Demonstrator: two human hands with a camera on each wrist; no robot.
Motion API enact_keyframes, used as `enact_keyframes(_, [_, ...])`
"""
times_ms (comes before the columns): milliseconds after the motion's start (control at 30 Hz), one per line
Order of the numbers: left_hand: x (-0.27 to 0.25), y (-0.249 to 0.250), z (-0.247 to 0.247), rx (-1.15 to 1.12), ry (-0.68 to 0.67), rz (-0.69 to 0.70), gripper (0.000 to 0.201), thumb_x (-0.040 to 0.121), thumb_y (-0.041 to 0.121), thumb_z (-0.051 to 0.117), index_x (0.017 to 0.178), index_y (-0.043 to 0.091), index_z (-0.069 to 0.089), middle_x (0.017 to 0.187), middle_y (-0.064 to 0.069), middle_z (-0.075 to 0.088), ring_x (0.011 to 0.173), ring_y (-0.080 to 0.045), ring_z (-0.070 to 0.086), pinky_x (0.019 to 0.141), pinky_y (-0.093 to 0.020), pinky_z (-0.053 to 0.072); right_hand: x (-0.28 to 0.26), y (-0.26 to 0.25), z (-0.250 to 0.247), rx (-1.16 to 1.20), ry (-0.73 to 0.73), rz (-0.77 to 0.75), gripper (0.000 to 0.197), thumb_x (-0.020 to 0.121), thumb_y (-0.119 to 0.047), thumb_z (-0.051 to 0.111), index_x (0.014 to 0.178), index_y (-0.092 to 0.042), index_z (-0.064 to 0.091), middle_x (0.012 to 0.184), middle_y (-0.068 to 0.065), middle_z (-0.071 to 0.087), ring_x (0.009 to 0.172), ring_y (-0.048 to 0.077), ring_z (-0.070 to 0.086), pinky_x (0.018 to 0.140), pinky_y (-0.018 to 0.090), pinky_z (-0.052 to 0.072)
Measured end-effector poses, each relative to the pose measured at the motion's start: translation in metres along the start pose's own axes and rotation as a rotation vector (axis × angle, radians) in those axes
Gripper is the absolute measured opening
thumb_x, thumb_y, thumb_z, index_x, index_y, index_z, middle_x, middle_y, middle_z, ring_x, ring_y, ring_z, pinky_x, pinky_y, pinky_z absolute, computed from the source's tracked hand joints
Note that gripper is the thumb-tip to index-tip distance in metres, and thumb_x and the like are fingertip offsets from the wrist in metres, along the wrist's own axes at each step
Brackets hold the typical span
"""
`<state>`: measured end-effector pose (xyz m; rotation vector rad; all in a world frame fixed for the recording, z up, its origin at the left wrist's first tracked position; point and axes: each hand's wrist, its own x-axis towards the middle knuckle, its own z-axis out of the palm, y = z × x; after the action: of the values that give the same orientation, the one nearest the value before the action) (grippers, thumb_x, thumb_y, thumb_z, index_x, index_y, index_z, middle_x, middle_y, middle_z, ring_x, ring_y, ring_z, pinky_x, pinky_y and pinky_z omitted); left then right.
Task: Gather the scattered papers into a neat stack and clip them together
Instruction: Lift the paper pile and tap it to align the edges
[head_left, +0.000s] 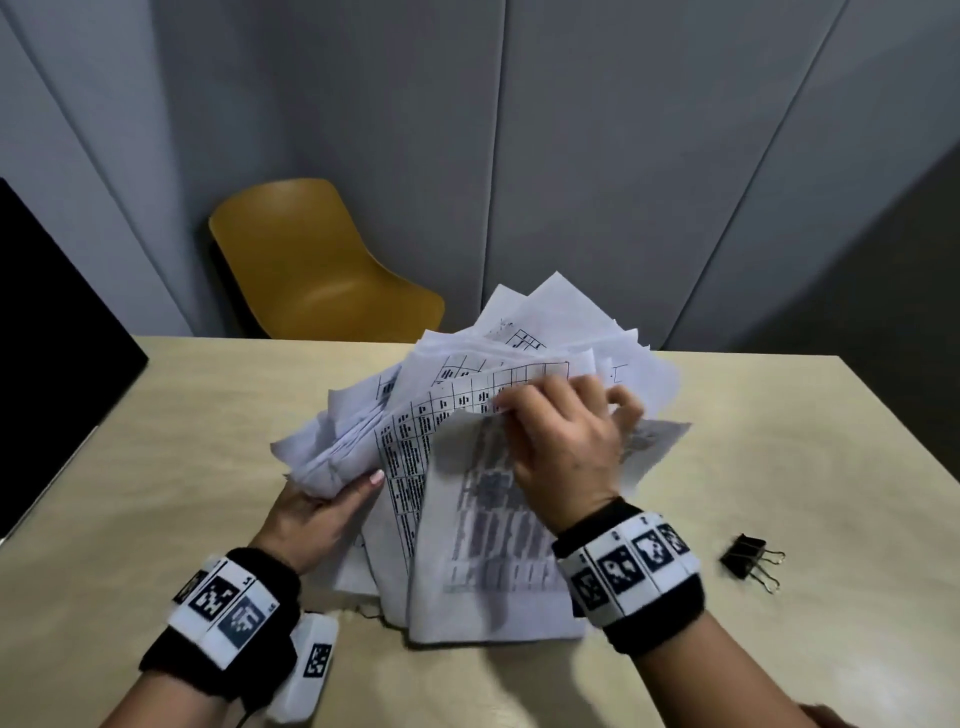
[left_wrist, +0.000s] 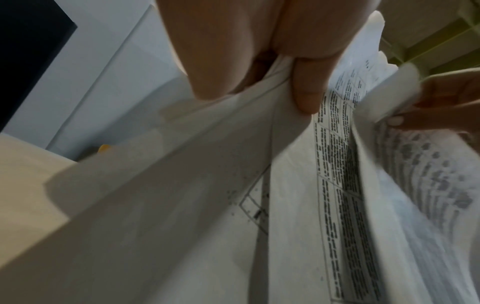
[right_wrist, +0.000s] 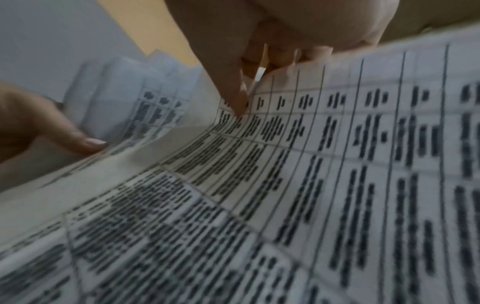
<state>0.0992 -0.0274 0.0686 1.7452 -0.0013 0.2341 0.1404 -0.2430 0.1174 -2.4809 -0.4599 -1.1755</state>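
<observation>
A loose, fanned bundle of printed papers (head_left: 467, 415) is held above the beige table (head_left: 156, 467), its lower edges near the tabletop. My left hand (head_left: 332, 499) grips the bundle's left side, thumb on top, fingers underneath; the left wrist view shows my thumb (left_wrist: 306, 90) pressing on the sheets (left_wrist: 298, 185). My right hand (head_left: 566, 431) pinches the upper edge of a front sheet with grey print (head_left: 493, 545). In the right wrist view my fingers (right_wrist: 239, 98) hold a sheet with a printed table (right_wrist: 311, 164). A black binder clip (head_left: 750, 560) lies on the table to the right.
A yellow chair (head_left: 311, 265) stands behind the table's far edge, in front of grey wall panels. A dark panel (head_left: 47, 338) sits at the left edge. The table's right edge runs just beyond the clip.
</observation>
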Motion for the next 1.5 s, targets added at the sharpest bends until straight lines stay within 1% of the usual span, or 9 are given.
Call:
enact_keyframes(533, [-0.022,0.013,0.016,-0.028,0.091,0.137,0.055,0.077,0.003,0.066,0.092,0.057,0.066,0.091,0.037,0.067,0.096,0.014,0.061,0.086,-0.005,0.044,-0.004,-0.036,0.022,0.127,-0.033,-0.134,0.023,0.076,-0.027,0.067,0.095,-0.030,0.055,0.084,-0.006,0.061,0.082,0.021,0.054,0.082,0.046,0.040])
enact_keyframes(833, [-0.024,0.009,0.010,-0.059,0.171,0.058,0.066,0.082,-0.009,0.058,0.080,0.056,0.068,0.079,0.038,0.067,0.086,0.018,0.061,0.074,0.000,0.045,-0.053,0.064,0.019,0.355,0.015,0.693,0.128,0.047,-0.075,0.068,0.146,-0.027,0.001,0.153,0.010,0.014,0.140,0.021,0.015,0.118,0.037,0.012])
enact_keyframes(967, [-0.022,0.011,0.004,-0.108,0.175,0.029,0.054,0.082,-0.010,0.057,0.081,0.042,0.070,0.075,0.042,0.064,0.083,0.025,0.057,0.072,0.004,0.042,-0.081,0.102,0.019,1.122,-0.465,1.154,0.135,0.034,-0.034,0.094,0.145,-0.024,0.016,0.134,0.019,0.052,0.109,0.020,0.060,0.089,0.035,0.052])
enact_keyframes(1033, [-0.019,0.010,0.005,-0.105,0.129,0.009,0.058,0.082,-0.008,0.059,0.078,0.049,0.071,0.076,0.044,0.063,0.085,0.026,0.056,0.076,0.004,0.041,-0.076,0.106,0.014,1.214,-0.615,1.097,0.105,0.026,-0.026,0.094,0.118,0.000,0.049,0.089,0.006,0.075,0.074,0.011,0.070,0.062,0.021,0.056])
enact_keyframes(1133, [-0.015,0.007,0.008,-0.105,0.109,-0.011,0.062,0.081,0.000,0.065,0.078,0.062,0.065,0.080,0.041,0.065,0.088,0.022,0.058,0.076,0.002,0.042,-0.052,0.088,0.000,1.112,-0.650,0.985,0.021,0.059,-0.001,0.081,0.060,-0.010,0.062,0.044,-0.007,0.063,0.043,0.004,0.058,0.042,0.010,0.043])
enact_keyframes(1267, [-0.012,0.008,0.009,-0.104,0.178,-0.001,0.042,0.085,0.000,0.059,0.094,0.039,0.069,0.093,0.024,0.071,0.088,0.022,0.058,0.069,0.007,0.038,-0.048,0.081,0.001,1.042,-0.467,0.957,0.017,0.067,-0.005,0.078,0.064,-0.018,0.068,0.052,-0.018,0.068,0.061,0.003,0.064,0.057,0.010,0.049])
enact_keyframes(1367, [-0.009,0.038,0.005,-0.100,0.212,-0.005,0.026,0.091,0.012,0.052,0.116,0.003,0.056,0.111,-0.020,0.066,0.100,-0.023,0.068,0.069,-0.010,0.049,-0.050,0.073,0.004,1.027,-0.415,0.916,0.024,0.066,-0.008,0.077,0.076,-0.027,0.066,0.062,-0.030,0.068,0.070,-0.015,0.062,0.071,0.008,0.050])
enact_keyframes(1433, [-0.009,0.029,-0.004,-0.003,0.020,0.001,0.014,0.092,0.004,0.049,0.098,0.013,0.059,0.080,0.000,0.076,0.074,-0.011,0.073,0.057,-0.017,0.055,-0.054,0.071,0.004,1.114,-0.439,0.926,0.032,0.071,0.004,0.072,0.084,-0.023,0.062,0.065,-0.029,0.069,0.070,-0.014,0.064,0.071,0.008,0.052])
enact_keyframes(1500, [-0.008,0.023,-0.003,-0.080,0.048,-0.130,0.037,0.079,-0.007,0.063,0.088,0.029,0.058,0.065,0.037,0.065,0.071,0.023,0.059,0.062,0.002,0.044,-0.056,0.068,0.002,1.159,-0.476,0.926,0.035,0.069,0.008,0.072,0.088,-0.018,0.061,0.066,-0.025,0.071,0.070,-0.010,0.066,0.069,0.010,0.054])
